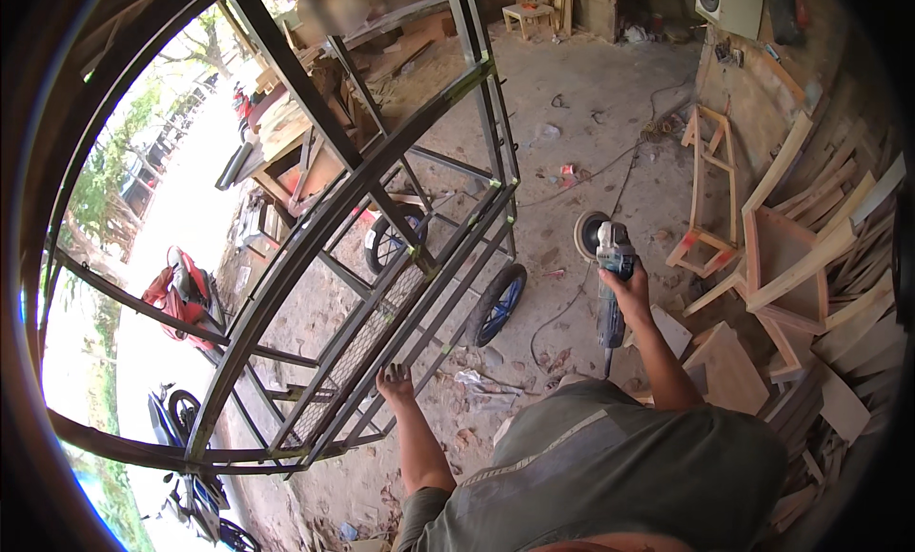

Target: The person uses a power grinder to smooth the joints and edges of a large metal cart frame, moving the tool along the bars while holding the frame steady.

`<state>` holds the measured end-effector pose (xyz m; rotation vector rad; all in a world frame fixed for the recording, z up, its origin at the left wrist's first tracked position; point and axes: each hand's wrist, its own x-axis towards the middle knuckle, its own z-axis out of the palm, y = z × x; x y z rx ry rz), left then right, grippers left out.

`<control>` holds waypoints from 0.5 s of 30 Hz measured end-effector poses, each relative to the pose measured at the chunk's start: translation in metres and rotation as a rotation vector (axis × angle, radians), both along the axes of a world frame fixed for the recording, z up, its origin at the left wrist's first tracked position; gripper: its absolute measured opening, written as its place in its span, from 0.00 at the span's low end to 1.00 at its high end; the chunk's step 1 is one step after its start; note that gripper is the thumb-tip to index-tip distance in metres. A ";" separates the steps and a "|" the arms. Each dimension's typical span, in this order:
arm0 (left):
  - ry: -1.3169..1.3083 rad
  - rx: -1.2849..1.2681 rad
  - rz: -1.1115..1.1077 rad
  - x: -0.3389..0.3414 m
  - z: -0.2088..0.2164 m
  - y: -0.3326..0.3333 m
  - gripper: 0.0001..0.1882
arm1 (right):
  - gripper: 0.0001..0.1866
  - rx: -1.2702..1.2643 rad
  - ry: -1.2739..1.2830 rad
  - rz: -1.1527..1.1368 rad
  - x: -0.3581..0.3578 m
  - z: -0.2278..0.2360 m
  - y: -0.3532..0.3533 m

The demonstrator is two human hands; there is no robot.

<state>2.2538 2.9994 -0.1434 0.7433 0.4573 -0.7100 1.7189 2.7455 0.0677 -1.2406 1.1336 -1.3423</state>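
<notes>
My right hand (628,287) grips an angle grinder (611,316) with a round, pale disc (588,235) at its head. The grinder is held out over the floor, apart from the metalwork. A large welded metal frame (367,171) of dark bars, with a curved top rail, stands to my left. My left hand (395,381) is at the frame's near lower bars, its fingers curled over one of them. A strip of metal mesh (353,361) is set between the bars. Wheels with dark tyres (499,305) are by the frame's lower part.
A cord (562,325) trails across the dusty floor among scraps and leaves. Wooden frames (707,185) and stacked timber (839,276) crowd the right side. A workbench (276,137) with boards is beyond the metal frame. Motorbikes (195,495) stand outside on the left.
</notes>
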 end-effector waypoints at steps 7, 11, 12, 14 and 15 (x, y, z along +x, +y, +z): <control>-0.089 -0.058 -0.147 -0.001 0.002 -0.003 0.42 | 0.27 0.093 -0.026 0.004 -0.026 0.007 0.008; -0.267 0.369 -0.460 -0.007 0.018 -0.004 0.36 | 0.27 0.166 -0.232 0.007 -0.027 -0.004 -0.020; -0.320 0.564 -0.518 -0.011 0.032 -0.009 0.34 | 0.27 0.236 -0.331 0.039 -0.025 -0.005 -0.033; -0.721 0.756 -0.522 -0.016 0.050 -0.008 0.28 | 0.27 0.412 -0.526 0.108 -0.003 0.008 -0.054; -0.921 0.859 -0.517 -0.022 0.061 -0.010 0.26 | 0.29 0.502 -0.584 0.187 0.011 0.015 -0.065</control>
